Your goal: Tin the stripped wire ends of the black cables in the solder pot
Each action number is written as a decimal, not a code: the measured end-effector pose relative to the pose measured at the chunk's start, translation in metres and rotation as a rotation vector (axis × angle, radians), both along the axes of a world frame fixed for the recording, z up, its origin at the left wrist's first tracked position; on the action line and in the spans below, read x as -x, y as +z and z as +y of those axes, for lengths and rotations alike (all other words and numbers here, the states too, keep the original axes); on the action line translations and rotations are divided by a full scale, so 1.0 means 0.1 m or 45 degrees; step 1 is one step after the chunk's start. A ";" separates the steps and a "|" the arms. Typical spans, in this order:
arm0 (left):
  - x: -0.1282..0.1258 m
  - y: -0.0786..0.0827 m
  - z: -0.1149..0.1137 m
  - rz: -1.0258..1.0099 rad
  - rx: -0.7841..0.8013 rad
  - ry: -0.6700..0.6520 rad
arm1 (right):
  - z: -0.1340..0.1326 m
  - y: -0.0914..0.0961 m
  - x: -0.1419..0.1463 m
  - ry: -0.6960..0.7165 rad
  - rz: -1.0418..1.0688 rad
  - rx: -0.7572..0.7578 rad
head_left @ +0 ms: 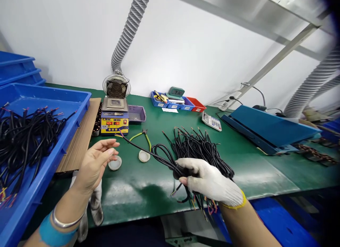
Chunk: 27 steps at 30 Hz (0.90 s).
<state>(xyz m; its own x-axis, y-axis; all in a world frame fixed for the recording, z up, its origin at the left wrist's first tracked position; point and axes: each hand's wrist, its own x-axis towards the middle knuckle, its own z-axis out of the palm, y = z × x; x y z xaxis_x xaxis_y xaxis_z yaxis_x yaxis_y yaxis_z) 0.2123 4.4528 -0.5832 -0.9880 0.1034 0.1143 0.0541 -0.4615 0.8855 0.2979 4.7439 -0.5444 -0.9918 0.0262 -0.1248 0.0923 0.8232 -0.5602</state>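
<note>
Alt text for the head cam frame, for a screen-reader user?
A gloved right hand grips a bundle of black cables over a green bench, with one cable stretching toward the open, bare left hand, which holds nothing. A blue tray of more black cables sits at the left, and a solder pot stands behind.

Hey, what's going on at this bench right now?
A person is at a green bench. Their gloved right hand grips a bundle of black cables over the near edge. From it one cable sticks out toward the yellow-fronted unit with a digital display. The bare left hand is open beside that cable's tip, gripping nothing. More black cables lie in the blue tray on the left.
</note>
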 end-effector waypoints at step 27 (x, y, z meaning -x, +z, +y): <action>0.05 0.04 0.30 -0.094 -0.508 0.321 | -0.51 0.07 -0.08 0.259 -0.216 0.014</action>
<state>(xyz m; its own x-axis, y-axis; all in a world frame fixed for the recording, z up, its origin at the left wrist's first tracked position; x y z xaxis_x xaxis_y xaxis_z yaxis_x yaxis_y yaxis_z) 0.2076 4.4831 -0.5791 -0.9836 -0.1784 0.0249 0.1518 -0.7470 0.6473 0.3063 4.6933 -0.5379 -0.9414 -0.1741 -0.2889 0.0185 0.8286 -0.5595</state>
